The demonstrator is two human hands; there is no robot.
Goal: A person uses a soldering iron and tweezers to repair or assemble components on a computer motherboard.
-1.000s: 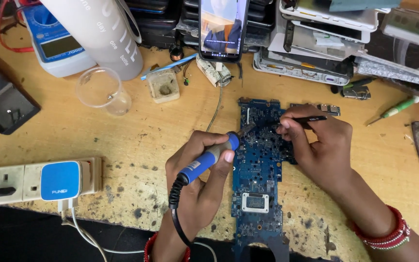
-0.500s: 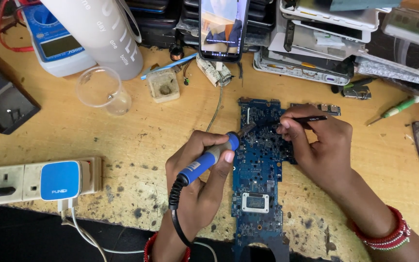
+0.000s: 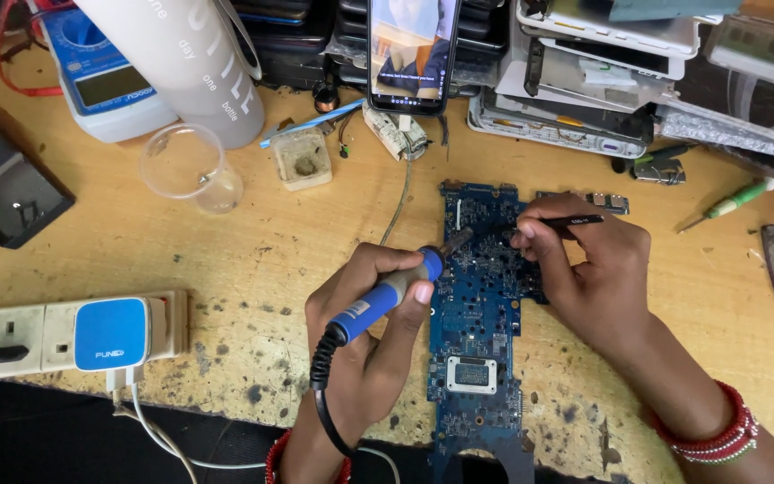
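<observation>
The blue circuit board [image 3: 481, 323] lies flat at centre-right of the frame, long axis running top to bottom. The left hand [image 3: 369, 323] has its fingers clamped round the blue soldering iron [image 3: 387, 296] like a pen, tip angled onto the board's upper part. The right hand [image 3: 584, 269] pinches black tweezers [image 3: 566, 220], points meeting the iron tip, probably steadying a component. The wooden worktop [image 3: 297, 224] is scarred and stained; a power strip [image 3: 64, 336] sits lower left, stacked devices along the top.
</observation>
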